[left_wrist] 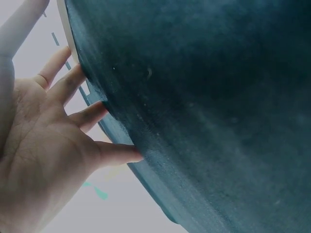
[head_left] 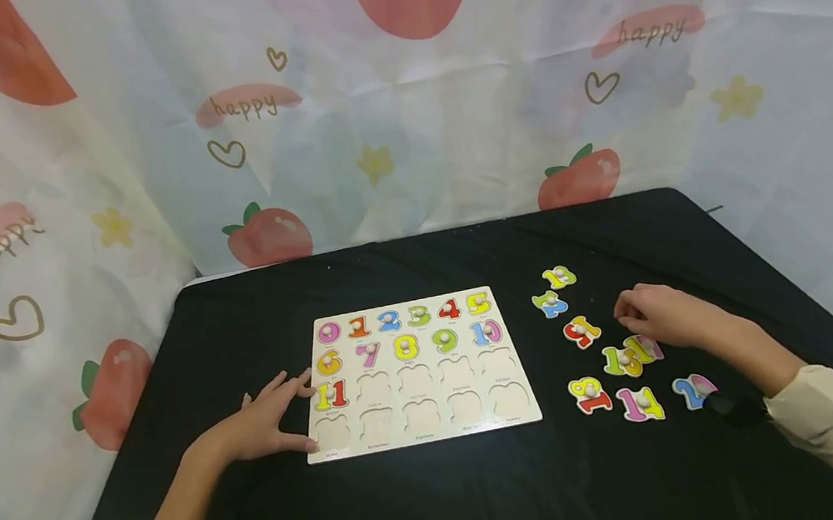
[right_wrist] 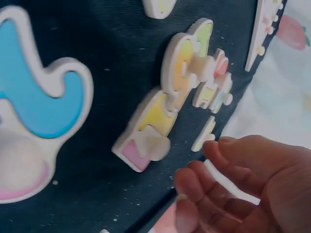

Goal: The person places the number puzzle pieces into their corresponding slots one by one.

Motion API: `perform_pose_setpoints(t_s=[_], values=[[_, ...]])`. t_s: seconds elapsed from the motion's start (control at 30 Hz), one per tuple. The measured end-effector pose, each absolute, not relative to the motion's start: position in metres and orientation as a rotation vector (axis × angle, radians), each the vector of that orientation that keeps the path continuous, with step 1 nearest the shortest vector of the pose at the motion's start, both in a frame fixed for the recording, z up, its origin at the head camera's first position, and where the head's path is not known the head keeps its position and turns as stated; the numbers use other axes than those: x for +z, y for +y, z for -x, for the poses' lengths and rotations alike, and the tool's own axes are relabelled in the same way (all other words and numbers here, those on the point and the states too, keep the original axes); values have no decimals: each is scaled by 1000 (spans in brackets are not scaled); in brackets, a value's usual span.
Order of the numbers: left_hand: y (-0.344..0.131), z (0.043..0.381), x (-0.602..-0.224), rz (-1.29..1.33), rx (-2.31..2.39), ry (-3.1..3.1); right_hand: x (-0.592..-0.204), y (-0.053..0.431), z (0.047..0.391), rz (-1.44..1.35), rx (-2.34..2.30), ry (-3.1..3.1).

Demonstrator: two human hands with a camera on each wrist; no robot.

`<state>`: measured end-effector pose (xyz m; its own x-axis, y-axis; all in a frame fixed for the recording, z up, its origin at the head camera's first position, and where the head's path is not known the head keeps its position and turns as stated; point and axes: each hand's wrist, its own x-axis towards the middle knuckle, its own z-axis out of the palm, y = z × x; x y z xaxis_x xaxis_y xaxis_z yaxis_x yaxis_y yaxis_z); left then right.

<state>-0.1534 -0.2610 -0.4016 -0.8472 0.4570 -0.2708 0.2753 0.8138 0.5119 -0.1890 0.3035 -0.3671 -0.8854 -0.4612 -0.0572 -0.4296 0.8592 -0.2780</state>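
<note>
A pale wooden number board [head_left: 435, 451] lies on the black-covered table, with colourful knobbed numbers from 0 to 11 seated in it. Bare recesses fill the rest of its lower two rows. My left hand [head_left: 262, 421] rests at the board's left side, fingers spread, fingertips and thumb at the edge; the left wrist view shows the palm. Over the loose number pieces at right hovers my right hand [head_left: 663, 316], its fingers [right_wrist: 192, 187] loosely curled with nothing seen held. Nearest below it are a green-and-yellow piece [head_left: 623, 361] and an overlapping pink-and-yellow piece [head_left: 651, 346].
Other loose pieces lie right of the board: a yellow-and-green 13 [head_left: 559, 277], a red-and-orange piece [head_left: 582, 332], a pink-and-yellow 14 [head_left: 642, 404] and a blue-and-pink piece [head_left: 691, 391] near the right sleeve. A printed curtain [head_left: 408, 169] hangs behind the table.
</note>
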Motion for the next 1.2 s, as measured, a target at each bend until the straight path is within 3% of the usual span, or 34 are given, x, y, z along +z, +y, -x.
perform_pose_setpoints(t_s=[0.7, 0.97, 1.2], values=[[-262, 154, -404, -534, 662, 2630, -387, 233, 252, 736, -368, 2961], [-260, 156, -400, -539, 647, 2613, -376, 212, 241, 844, -341, 2956], [-260, 157, -401, -533, 636, 2609, -367, 133, 217, 1109, -366, 2710]])
